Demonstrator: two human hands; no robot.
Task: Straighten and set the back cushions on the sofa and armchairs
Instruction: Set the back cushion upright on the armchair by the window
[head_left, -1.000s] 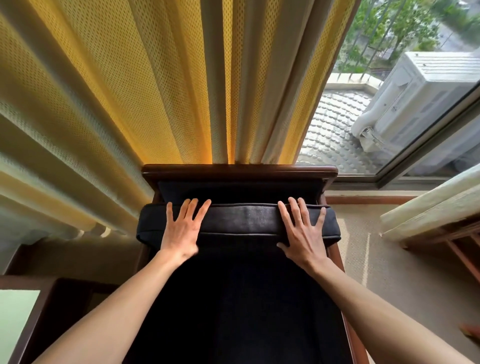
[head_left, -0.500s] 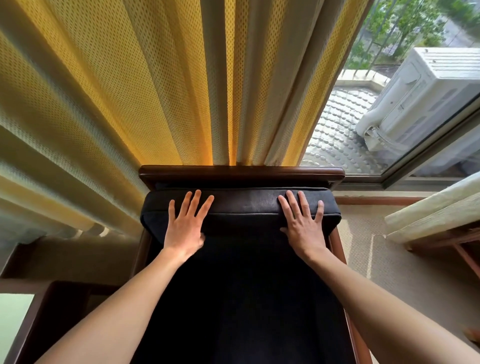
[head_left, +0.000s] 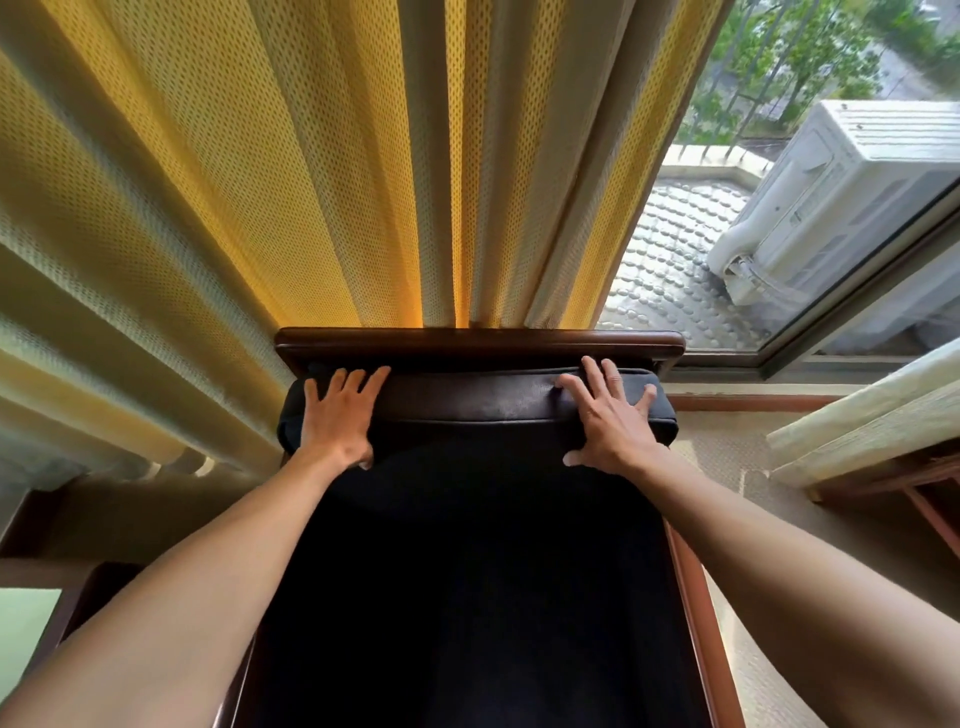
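A dark leather back cushion (head_left: 478, 402) stands in a wooden armchair, its top edge tucked just under the chair's brown top rail (head_left: 478, 340). My left hand (head_left: 340, 415) lies flat on the cushion's left end, fingers spread, thumb below on the front face. My right hand (head_left: 610, 421) lies flat on the right end, fingers spread over the top edge. Both palms press on the cushion without gripping it. The dark seat cushion (head_left: 467, 597) fills the chair below, mostly in shadow.
A yellow curtain (head_left: 311, 182) hangs right behind the chair. To the right is a window with an air-conditioner unit (head_left: 841, 197) outside. Beige carpet (head_left: 727, 467) and another piece of furniture (head_left: 872, 436) lie at the right. The chair's right wooden arm (head_left: 696, 623) runs toward me.
Both hands have pushed the back cushion away from me and up, closing the gap until its top meets the chair's top rail. The hands have spread a little farther apart.
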